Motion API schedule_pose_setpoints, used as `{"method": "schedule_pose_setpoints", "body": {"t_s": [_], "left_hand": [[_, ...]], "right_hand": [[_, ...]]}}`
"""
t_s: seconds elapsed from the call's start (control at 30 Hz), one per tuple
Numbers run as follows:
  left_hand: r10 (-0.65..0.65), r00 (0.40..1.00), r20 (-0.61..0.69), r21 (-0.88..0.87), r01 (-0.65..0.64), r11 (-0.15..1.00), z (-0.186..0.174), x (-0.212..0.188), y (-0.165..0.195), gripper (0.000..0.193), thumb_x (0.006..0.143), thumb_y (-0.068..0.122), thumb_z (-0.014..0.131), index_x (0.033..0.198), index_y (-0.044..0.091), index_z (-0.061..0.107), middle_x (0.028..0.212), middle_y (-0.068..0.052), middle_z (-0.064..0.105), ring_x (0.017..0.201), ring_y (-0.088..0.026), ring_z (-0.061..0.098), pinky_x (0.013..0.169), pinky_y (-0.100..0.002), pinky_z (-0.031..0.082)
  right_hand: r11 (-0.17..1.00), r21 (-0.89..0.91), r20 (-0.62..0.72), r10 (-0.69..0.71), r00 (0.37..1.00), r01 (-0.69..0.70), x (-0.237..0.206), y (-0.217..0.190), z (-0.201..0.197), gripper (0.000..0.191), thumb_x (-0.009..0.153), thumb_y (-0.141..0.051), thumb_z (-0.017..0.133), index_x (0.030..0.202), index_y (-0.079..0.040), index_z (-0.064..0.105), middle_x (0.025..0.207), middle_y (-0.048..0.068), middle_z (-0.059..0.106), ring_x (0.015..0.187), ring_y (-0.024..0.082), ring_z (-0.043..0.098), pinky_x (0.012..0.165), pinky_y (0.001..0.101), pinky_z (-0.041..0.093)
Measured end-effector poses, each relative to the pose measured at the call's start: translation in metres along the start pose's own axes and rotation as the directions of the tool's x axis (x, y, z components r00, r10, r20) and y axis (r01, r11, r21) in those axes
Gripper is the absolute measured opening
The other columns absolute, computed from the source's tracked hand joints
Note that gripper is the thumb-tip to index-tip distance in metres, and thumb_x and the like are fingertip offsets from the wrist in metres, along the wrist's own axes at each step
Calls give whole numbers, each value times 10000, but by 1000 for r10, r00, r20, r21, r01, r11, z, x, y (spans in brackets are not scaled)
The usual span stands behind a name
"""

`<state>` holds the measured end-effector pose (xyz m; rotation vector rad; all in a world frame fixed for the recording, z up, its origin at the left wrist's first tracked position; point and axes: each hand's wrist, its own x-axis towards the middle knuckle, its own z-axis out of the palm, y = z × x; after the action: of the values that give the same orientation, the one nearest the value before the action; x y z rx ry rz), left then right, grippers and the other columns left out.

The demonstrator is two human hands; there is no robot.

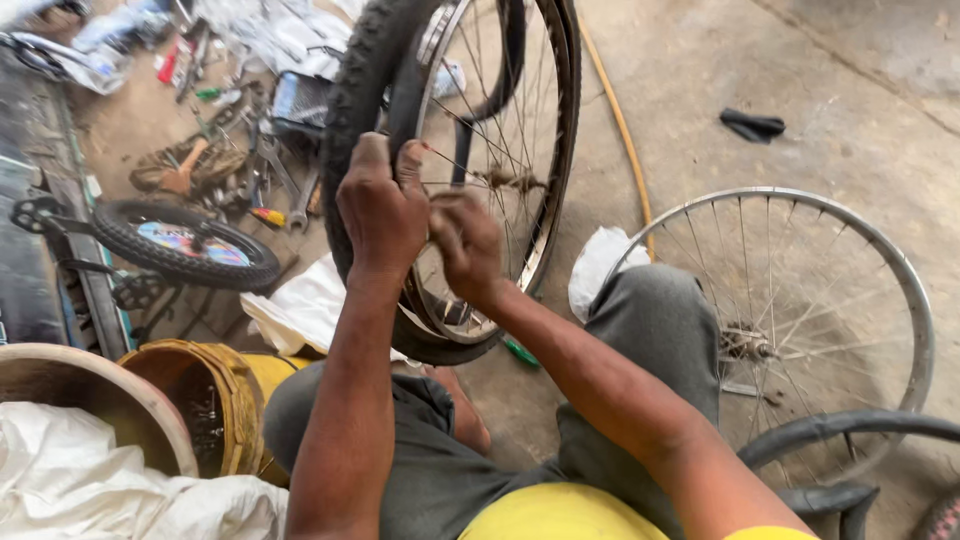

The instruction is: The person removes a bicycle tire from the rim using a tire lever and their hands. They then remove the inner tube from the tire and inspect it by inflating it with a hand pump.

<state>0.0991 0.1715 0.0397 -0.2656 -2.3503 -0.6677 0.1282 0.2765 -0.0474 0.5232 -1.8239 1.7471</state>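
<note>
Above the grey-trousered knees (640, 320), upright black-tyred spoked bicycle wheel (460, 170); left hand (385, 210) closed over its tyre edge, right hand (468, 245) pinching at the rim; bare silver spoked rim (905, 270) flat, right of that wheel

The person wears a yellow top, seen only as a rounded patch at the bottom edge below the bicycle wheel, with a yellow short sleeve ending high on the right arm. Both forearms are bare from there to the wrists, with no watch, band or glove on them. The left hand (383, 205) and the right hand (466, 240) are bare too, without rings. The legs are covered by grey trousers of soft, creased cloth, one knee to the left of the wheel's lower rim, the other to its right.
</note>
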Motion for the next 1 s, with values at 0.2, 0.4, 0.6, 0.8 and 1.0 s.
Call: {"method": "schedule_pose_setpoints", "body": {"t_s": [0.2,0.4,0.6,0.8,1.0], "left_hand": [[-17,994,-112,-200,-6,980,1,-25,-2,295,1104,220,642,918,19,530,811,-154,571,704,-352,602,641,-439,465],[-5,995,-104,-234,-19,972,4,-21,2,277,1097,214,655,927,29,540,818,-125,579,705,-309,622,638,-421,489],[17,996,-84,-250,-38,967,-5,-27,18,239,1114,222,646,982,36,577,907,-112,630,787,-290,668,682,-401,529],[66,991,-112,-217,-89,972,-12,-35,25,222,1131,232,645,1023,45,595,1031,-119,686,938,-303,703,803,-418,556],[62,989,-132,-186,-87,979,-11,-37,26,199,1101,220,650,1037,35,615,1037,-151,681,931,-319,684,801,-436,564]], "right_hand": [[278,592,297,798,525,-757,36,-12,4,301,982,-263,567,1196,-57,619,949,97,707,749,180,740,621,290,640],[188,659,475,647,597,-728,51,-19,-10,361,1074,-341,520,1213,-16,592,888,79,666,678,118,638,470,231,491],[60,627,539,686,489,-776,53,-13,-17,353,1091,-304,433,1171,24,536,941,99,645,819,160,689,732,287,647],[-148,825,565,262,782,-546,32,-13,-24,187,1234,-43,599,1344,104,560,1026,122,637,816,164,657,750,308,601],[112,727,435,688,580,-677,29,-19,-21,349,1026,-314,542,1136,16,566,987,126,666,880,200,703,802,342,633]]}}
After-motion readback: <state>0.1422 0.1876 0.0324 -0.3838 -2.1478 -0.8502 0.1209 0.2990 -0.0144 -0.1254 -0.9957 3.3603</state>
